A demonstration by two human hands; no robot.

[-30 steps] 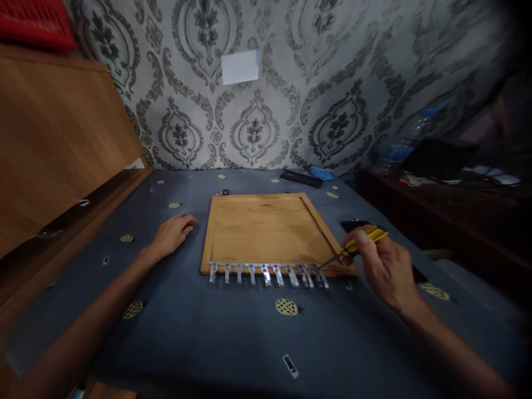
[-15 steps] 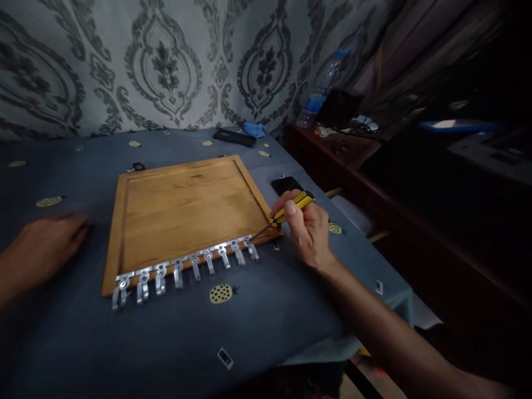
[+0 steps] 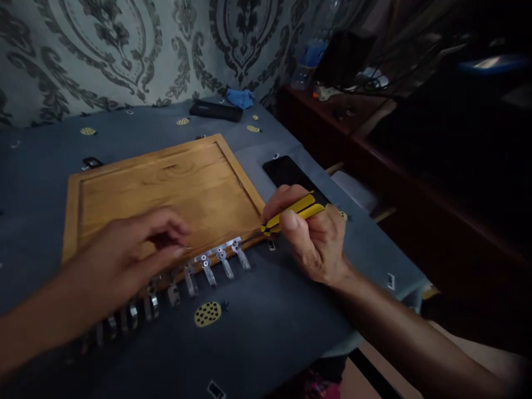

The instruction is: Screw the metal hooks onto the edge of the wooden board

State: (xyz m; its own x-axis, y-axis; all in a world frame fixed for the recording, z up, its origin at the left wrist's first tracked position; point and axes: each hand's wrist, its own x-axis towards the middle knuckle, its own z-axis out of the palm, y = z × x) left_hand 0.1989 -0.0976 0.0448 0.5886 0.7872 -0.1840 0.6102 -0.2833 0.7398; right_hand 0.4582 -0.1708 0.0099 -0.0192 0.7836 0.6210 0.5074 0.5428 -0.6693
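Note:
My right hand is wrapped around the yellow-and-black handle of a screwdriver. Its thin shank points left, toward the right end of a metal hook rail. The rail lies along the near edge of a framed wooden board, and several silvery hooks hang over that edge. Over the board's lower left reaches my left hand, fingers curled and thumb apart from them, with nothing plainly held. It covers part of the rail, and the hooks below it look blurred.
Beside my right hand lies a black phone. Farther back are a black case and a blue crumpled item. A blue-labelled bottle stands on the dark wooden furniture at the right. A patterned blue-grey cloth covers the table.
My left hand has moved from the cloth at the left to above the board and rail. My right hand still holds the screwdriver near the rail's right end. The view has shifted.

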